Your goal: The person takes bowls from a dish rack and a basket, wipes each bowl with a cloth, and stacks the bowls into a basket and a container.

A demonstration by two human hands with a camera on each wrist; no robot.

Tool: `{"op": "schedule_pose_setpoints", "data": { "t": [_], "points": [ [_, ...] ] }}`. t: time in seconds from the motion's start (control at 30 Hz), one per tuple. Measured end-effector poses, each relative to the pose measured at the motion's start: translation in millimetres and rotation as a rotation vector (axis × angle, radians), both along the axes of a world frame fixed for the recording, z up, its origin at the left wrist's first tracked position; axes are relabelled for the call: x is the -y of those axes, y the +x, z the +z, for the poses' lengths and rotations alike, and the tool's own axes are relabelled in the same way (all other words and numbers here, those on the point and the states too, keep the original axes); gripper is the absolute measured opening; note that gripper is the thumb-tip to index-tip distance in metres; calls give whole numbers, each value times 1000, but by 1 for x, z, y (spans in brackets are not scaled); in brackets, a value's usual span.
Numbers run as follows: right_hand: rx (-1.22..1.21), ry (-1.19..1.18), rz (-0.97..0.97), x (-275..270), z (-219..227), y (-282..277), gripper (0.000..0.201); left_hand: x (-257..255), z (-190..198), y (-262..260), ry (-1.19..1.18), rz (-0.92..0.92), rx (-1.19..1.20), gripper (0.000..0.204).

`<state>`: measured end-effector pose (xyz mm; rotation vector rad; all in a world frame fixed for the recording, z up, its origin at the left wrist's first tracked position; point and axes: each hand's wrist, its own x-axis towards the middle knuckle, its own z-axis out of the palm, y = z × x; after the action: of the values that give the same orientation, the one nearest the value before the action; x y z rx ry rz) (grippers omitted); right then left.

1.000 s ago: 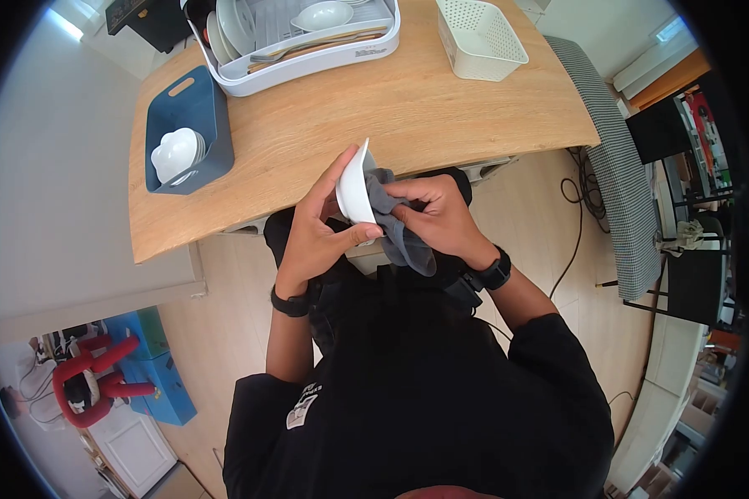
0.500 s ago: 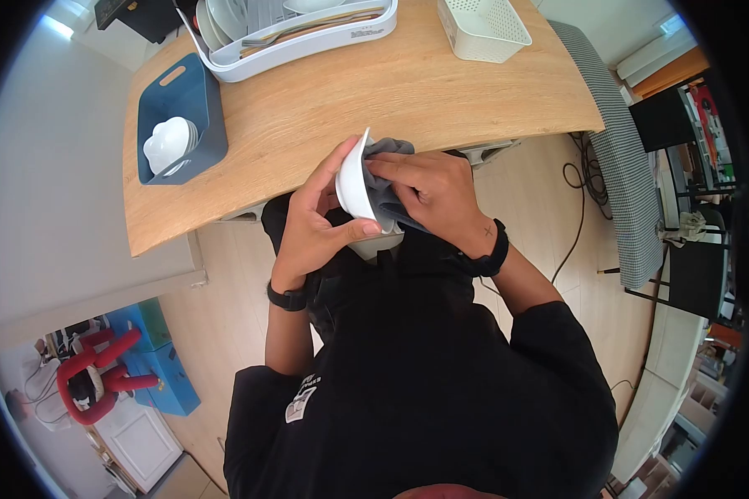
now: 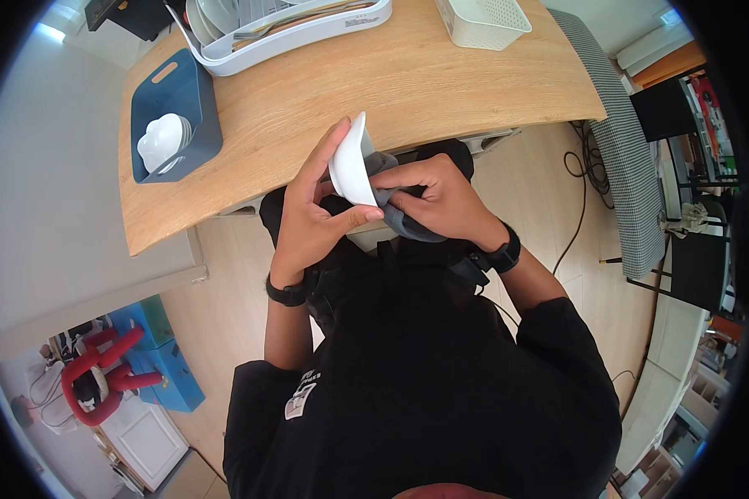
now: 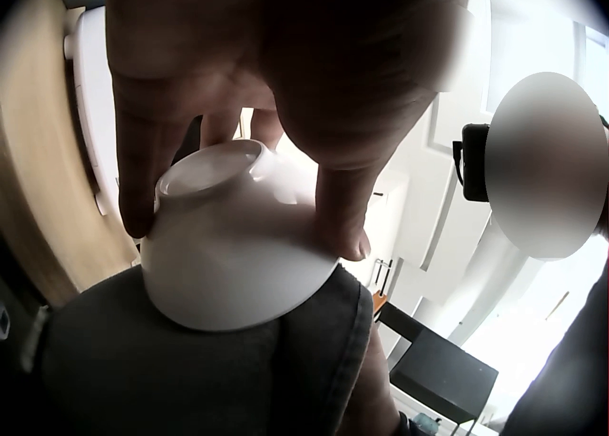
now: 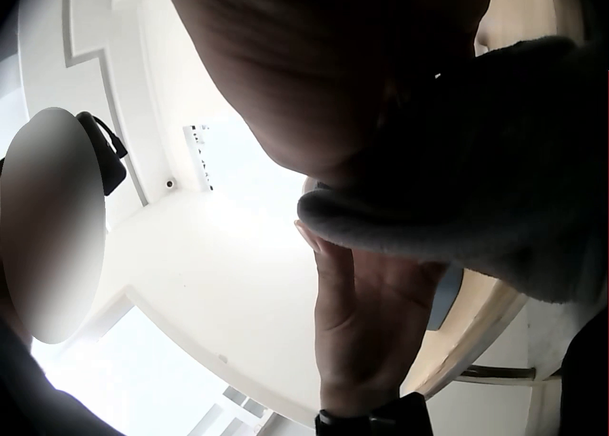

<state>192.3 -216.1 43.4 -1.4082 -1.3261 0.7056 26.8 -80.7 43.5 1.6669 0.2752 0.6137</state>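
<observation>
A small white bowl (image 3: pixel 351 166) is tipped on its side just off the table's front edge. My left hand (image 3: pixel 306 218) grips it from outside, thumb near the lower rim and fingers toward the upper rim. In the left wrist view the bowl's foot ring (image 4: pixel 211 167) faces the palm. A dark grey cloth (image 3: pixel 420 230) is bunched in my right hand (image 3: pixel 448 200), which pinches it against the bowl's open side. The cloth spreads below the rim in the left wrist view. The bowl's inside is mostly hidden.
On the wooden table (image 3: pixel 308 100), a blue bin (image 3: pixel 206 125) at the left holds stacked white bowls (image 3: pixel 162 141). A white dish rack (image 3: pixel 300 37) with plates and utensils stands at the back, a white perforated basket (image 3: pixel 491 35) at the back right. A checked padded bench (image 3: pixel 632 191) lies beyond.
Half a second ago the right hand and cloth reached higher in the bowl; now they sit lower along its open side. The bowl stays in the left hand, slightly higher in the head view.
</observation>
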Motion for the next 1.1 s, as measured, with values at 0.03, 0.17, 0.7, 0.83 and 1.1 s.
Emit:
{"op": "schedule_pose_setpoints", "data": {
  "t": [0.03, 0.17, 0.7, 0.83, 1.1],
  "points": [
    [-128, -6, 30, 0, 1, 1, 31, 1, -1, 0, -12, 1, -3, 104],
    [-282, 25, 16, -1, 3, -1, 28, 6, 3, -1, -83, -13, -35, 104],
    [386, 231, -290, -11, -10, -7, 32, 13, 8, -2, -200, -57, -73, 102],
    [327, 195, -196, -11, -12, -8, 32, 10, 5, -3, -139, -16, -57, 103],
    [121, 93, -99, -4, -14, -13, 31, 5, -5, -5, -55, 23, -65, 102]
  ]
}}
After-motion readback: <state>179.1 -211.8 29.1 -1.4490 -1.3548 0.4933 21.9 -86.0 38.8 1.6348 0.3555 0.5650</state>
